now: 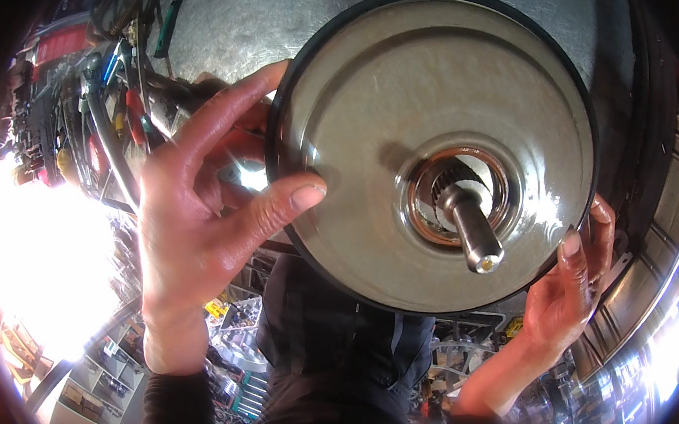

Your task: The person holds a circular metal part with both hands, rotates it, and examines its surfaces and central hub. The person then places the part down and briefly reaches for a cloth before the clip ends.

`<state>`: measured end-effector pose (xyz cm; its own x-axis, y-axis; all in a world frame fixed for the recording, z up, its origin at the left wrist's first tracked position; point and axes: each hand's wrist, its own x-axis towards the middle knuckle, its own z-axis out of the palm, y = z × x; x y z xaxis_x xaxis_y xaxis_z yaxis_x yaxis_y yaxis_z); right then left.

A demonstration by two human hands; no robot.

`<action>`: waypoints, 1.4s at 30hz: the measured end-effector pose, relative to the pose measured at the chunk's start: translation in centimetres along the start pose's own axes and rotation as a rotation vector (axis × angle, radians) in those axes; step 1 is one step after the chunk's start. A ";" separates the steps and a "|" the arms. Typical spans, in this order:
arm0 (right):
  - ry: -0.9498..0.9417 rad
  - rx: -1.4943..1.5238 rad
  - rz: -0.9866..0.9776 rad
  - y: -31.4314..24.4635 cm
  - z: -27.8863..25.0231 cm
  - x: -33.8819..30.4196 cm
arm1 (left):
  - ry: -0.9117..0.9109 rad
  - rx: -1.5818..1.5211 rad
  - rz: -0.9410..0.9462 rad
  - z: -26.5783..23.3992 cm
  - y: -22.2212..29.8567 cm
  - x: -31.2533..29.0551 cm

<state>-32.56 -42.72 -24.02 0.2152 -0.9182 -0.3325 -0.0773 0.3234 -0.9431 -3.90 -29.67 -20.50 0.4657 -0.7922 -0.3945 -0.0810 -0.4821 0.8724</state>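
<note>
The round greyish disc point(437, 116) is between the two hands, overlapping the metal bench point(243, 16) in view, its broad face toward the head; from its hub the steel shaft point(468, 225) points outward, long axis slanting to the lower right. The left hand point(207, 195) pinches the rim between spread thumb and fingers; the right hand point(571, 283) pinches the opposite edge, fingers partly hidden

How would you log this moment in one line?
held: round grey disc, metal shaft protruding; left hand: at left edge; right hand: at lower-right edge
</note>
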 end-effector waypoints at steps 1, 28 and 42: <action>-0.007 0.012 0.002 0.0 0.0 0.0 | 0.000 -0.005 0.000 0.0 0.0 0.0; -0.019 0.088 0.053 0.0 -0.3 -0.1 | 0.003 -0.003 -0.046 -0.3 0.1 0.1; -0.015 0.087 0.066 0.0 -0.4 0.0 | 0.008 0.014 -0.011 -0.2 -0.1 0.4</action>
<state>-32.93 -42.85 -24.01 0.2275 -0.8908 -0.3934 -0.0070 0.4024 -0.9154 -3.50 -29.80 -20.68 0.4740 -0.7834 -0.4020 -0.0881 -0.4965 0.8636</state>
